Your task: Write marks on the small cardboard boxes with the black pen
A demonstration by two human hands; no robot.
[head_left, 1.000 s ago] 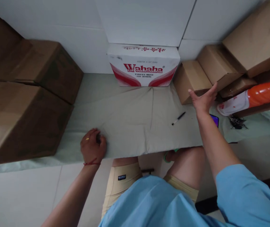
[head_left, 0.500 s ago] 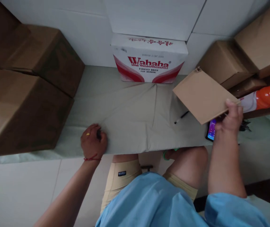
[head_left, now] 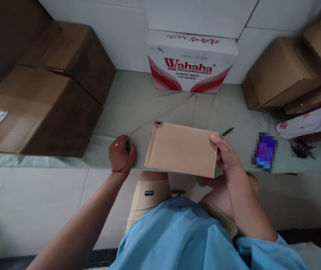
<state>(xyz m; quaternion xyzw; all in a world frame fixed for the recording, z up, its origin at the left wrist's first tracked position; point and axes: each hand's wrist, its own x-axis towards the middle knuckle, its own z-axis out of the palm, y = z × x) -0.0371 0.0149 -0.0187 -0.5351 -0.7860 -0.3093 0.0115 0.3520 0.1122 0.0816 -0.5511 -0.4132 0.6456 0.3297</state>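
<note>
My right hand [head_left: 227, 154] grips a flat brown cardboard piece [head_left: 182, 150] by its right edge, thumb on top and the other fingers mostly hidden beneath. The piece is tilted over the front edge of the cloth-covered table [head_left: 126, 108]. Its far left corner is torn and frayed. To the left, my left hand [head_left: 122, 153] rests on the cloth with curled fingers around a small dark object [head_left: 127, 145], too covered to name. A gap separates this hand from the cardboard.
Cartons [head_left: 73, 112] stand at the left, more boxes [head_left: 286, 73] at the right. A white and red Wahaha carton [head_left: 191, 71] stands against the wall. At the right lie a black pen [head_left: 228, 131], a lit phone [head_left: 265, 152], keys [head_left: 302, 149] and a white-orange package [head_left: 303, 122].
My right hand has carried the cardboard piece leftward and nearer to me, uncovering the phone and keys. My left hand stays curled on the cloth. The view has shifted slightly.
</note>
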